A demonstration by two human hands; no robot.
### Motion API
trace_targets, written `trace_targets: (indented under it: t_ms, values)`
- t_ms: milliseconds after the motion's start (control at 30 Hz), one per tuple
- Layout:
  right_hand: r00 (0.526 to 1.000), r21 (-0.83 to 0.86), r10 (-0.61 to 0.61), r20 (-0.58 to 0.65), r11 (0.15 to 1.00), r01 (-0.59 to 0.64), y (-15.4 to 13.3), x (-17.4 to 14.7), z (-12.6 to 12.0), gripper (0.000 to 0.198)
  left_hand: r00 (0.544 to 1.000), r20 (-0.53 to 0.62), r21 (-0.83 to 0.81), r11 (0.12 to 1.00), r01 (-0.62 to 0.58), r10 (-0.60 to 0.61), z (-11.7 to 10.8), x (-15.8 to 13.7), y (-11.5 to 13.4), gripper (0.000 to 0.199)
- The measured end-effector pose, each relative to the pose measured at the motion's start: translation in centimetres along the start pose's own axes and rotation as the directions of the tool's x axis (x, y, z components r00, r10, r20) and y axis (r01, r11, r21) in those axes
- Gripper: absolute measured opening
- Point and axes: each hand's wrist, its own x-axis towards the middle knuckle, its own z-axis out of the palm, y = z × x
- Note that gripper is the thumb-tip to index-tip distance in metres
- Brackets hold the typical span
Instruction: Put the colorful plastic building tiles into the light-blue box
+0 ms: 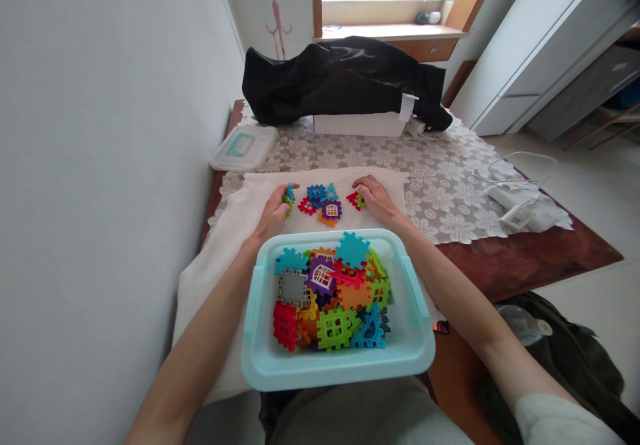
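On the white cloth, my left hand (275,210) closes around blue and green interlocking building tiles (289,196), which stand tilted at its fingers. My right hand (376,198) has its fingers curled onto a red and green pair of building tiles (356,199); its fingertips are partly hidden. Between the hands lies a loose cluster: a blue square tile (316,194), a light blue triangular tile (331,192), a red tile (307,206), and a purple tile with a white window (331,210) over an orange one. Nearer me, a light blue tub (337,372) holds a heap of mixed tiles.
A clear lid with a teal handle (244,148) lies at the back left, by the wall. Black sheeting (345,75) covers a white box (357,124) at the back. A white cable and plastic-wrapped item (525,212) sit on the right of the flowered tablecloth (445,195).
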Motion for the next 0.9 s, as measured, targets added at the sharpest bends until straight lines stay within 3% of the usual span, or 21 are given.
trace_targets:
  t_ms: [100, 267, 433, 567, 700, 800, 900]
  values:
    - [0.993, 0.101, -0.018, 0.114, 0.995, 0.007, 0.5, 0.3, -1.4, 0.033, 0.997, 0.044, -0.101, 0.993, 0.06, -0.056, -0.1, -0.1, 0.1, 0.07]
    - [0.98, 0.164, -0.038, 0.197, 0.987, 0.006, 0.9, 0.3, -2.8, 0.039, 0.999, -0.005, -0.061, 0.997, 0.037, -0.038, 0.3, -0.1, 0.1, 0.055]
    - [0.984, 0.294, -0.002, 0.179, 0.954, -0.051, 1.4, 0.6, -2.5, 0.026, 0.999, -0.026, -0.122, 0.992, 0.034, -0.037, 1.0, 0.2, -0.7, 0.05]
    - [0.991, 0.467, 0.08, 0.103, 0.876, -0.119, 1.8, 0.8, -2.3, 0.03, 0.989, -0.109, -0.299, 0.952, 0.065, -0.102, 0.9, 0.4, -0.7, 0.059]
    - [0.98, 0.666, 0.191, 0.062, 0.723, -0.183, 1.9, 0.9, -1.9, 0.043, 0.973, -0.108, -0.547, 0.83, 0.112, -0.203, 0.4, 0.4, 0.1, 0.061]
    - [0.962, 0.828, 0.253, 0.104, 0.513, -0.224, 1.7, 1.0, -1.7, 0.047, 0.958, -0.085, -0.688, 0.712, 0.142, -0.273, 0.0, 0.4, 0.9, 0.062]
    - [0.957, 0.907, 0.235, 0.168, 0.343, -0.243, 0.9, 0.8, -2.0, 0.049, 0.959, 0.012, -0.772, 0.607, 0.189, -0.283, -0.8, 0.2, 1.7, 0.062]
